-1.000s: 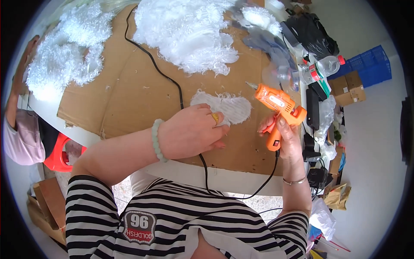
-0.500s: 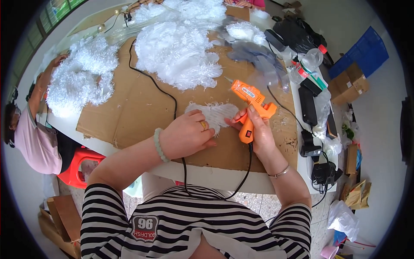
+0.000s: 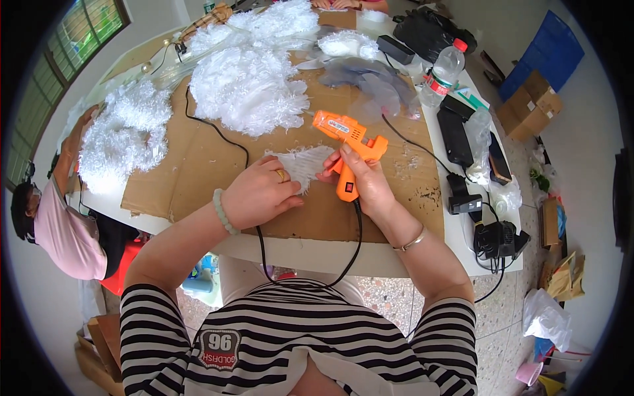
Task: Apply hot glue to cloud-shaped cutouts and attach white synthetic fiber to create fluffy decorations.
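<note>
In my right hand is an orange hot glue gun, its nozzle end pointing up and left above the cardboard. A black cord runs down from its handle toward my lap. My left hand, with curled fingers, is at the left edge of a white fringed fabric piece lying on the cardboard sheet. Its thumb and fingers close on that edge, though the fingertips are partly hidden. Fingers of my right hand also reach the piece's right edge.
Fluffy white fringe heaps cover the far side, with another pile at left by a co-worker in pink. Grey sheer pieces lie far right. A plastic bottle, black adapters and cords line the right edge.
The view has shifted, so the table's contents sit farther left in the picture. Both hands, the glue gun and the fabric piece keep nearly the same places relative to each other.
</note>
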The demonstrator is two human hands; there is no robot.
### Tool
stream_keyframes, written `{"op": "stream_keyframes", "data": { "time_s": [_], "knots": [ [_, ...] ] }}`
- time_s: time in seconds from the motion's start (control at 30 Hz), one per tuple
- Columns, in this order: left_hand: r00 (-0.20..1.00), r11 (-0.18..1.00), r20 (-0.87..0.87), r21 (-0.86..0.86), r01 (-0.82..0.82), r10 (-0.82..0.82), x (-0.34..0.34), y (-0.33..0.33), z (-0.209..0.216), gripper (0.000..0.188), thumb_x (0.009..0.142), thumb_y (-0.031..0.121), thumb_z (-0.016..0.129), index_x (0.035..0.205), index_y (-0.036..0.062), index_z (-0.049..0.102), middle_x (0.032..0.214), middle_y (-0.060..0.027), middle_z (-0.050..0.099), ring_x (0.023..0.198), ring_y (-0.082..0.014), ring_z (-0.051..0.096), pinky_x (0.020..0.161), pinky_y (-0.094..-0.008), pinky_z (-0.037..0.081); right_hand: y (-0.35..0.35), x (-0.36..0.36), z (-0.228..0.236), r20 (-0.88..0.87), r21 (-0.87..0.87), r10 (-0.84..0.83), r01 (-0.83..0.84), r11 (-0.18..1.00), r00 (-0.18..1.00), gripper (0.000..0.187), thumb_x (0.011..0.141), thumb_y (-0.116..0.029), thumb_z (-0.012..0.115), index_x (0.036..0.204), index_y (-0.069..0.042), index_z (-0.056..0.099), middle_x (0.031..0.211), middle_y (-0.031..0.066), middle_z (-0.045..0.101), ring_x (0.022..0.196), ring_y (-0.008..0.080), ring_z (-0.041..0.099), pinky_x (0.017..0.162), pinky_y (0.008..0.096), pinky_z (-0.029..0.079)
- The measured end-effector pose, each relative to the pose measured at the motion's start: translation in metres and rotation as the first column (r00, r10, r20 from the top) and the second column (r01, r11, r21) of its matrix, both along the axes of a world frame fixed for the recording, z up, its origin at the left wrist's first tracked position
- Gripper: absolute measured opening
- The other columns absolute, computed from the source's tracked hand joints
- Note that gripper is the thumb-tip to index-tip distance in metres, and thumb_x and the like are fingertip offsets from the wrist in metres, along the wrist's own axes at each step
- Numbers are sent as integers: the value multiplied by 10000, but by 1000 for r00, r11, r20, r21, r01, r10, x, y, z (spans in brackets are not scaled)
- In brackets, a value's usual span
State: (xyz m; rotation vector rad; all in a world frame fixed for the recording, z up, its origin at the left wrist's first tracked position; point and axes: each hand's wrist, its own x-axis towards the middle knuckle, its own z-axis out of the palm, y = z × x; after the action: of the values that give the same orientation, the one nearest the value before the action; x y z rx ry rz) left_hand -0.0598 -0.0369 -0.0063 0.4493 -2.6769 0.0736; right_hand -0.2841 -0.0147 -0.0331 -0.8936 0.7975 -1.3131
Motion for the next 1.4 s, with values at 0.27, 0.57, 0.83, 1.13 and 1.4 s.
{"op": "stream_keyframes", "data": {
  "time_s": [0.27,0.57,0.83,1.13,1.4],
  "knots": [
    [988,980,-84,163,-112,126,-5,9,2,174,752,209,703,810,56,644,753,-82,566,775,-266,549,783,-369,445,-1,-2,3,26,-8,-72,72,997,997,265,942,-286,545,936,-23,579,840,86,627,721,178,639,691,358,576],
    [873,968,-427,31,-248,237,7,67,7,84,793,22,623,876,29,627,748,-108,562,699,-304,541,655,-399,457,-2,-5,2,14,-34,-38,38,999,999,275,945,-291,533,951,-20,582,841,96,628,664,162,637,659,359,588],
    [564,748,-512,567,-344,648,81,88,-23,267,840,-73,506,1067,15,614,918,-85,625,840,-179,614,767,-260,487,-6,-2,5,-67,-26,-24,22,999,997,317,945,-322,531,999,-14,583,840,105,634,566,133,597,626,342,581],
    [243,641,-593,715,-278,767,106,83,-78,140,876,-16,562,997,-9,633,872,-33,642,784,-102,608,741,-239,492,-3,0,2,-149,-70,-65,55,996,987,320,943,-330,536,1011,-21,584,835,93,629,560,123,567,637,333,559],
    [266,653,-599,649,-391,755,101,87,-73,137,916,62,549,979,-17,642,836,-30,645,759,-97,592,697,-232,474,-11,7,0,-124,-46,-29,24,999,992,284,935,-304,559,1002,-29,585,826,86,622,558,123,577,601,318,551]
  ]
}}
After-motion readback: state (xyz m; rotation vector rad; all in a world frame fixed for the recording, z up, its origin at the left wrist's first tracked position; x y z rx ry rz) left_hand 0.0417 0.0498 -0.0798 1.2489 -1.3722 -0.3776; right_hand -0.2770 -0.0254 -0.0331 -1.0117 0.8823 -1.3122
